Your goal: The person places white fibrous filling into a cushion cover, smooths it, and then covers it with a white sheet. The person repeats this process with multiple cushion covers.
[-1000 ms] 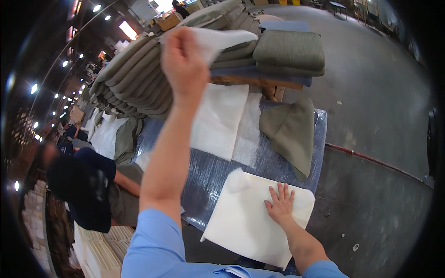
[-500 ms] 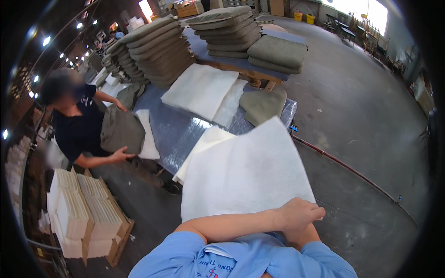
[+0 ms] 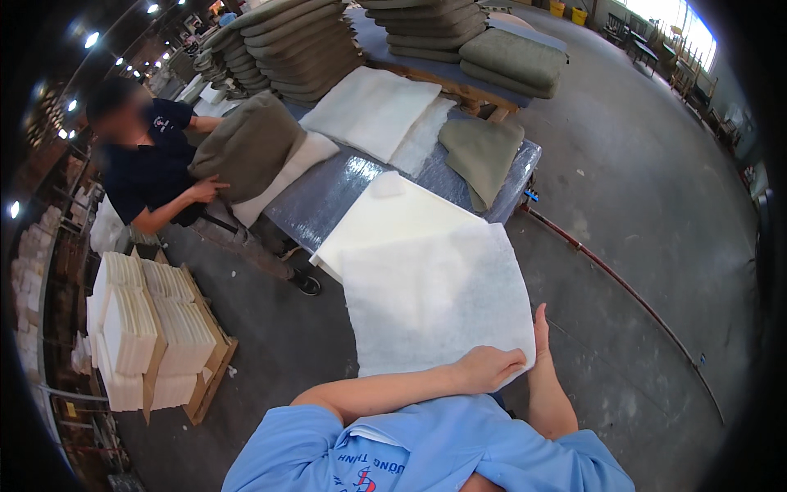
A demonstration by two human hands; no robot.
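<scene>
A white sheet of batting (image 3: 434,299) hangs in front of me, its far part lying over a cream foam slab (image 3: 373,217) at the table's near edge. My left hand (image 3: 489,369) reaches across my body, closed on the sheet's near right edge. Beside that same corner, my right hand (image 3: 541,336) is upright with a digit stretched out. It touches or nearly touches the sheet's right edge, and its other fingers are partly hidden. A small white piece (image 3: 388,185) rests on the slab's far corner.
A co-worker (image 3: 156,164) at left handles a grey-green cushion cover (image 3: 250,148) with a white pad (image 3: 287,176). More batting (image 3: 373,111) and a green cloth (image 3: 482,156) lie on the table (image 3: 328,209). Cushion stacks (image 3: 303,49) stand behind; stacked foam (image 3: 152,328) is lower left; a pipe (image 3: 623,283) crosses the floor.
My hands have separated, and the sheet has come lower and nearer, exposing more of the foam slab. The co-worker has raised the cushion cover and pad over the table. The whole view has shifted.
</scene>
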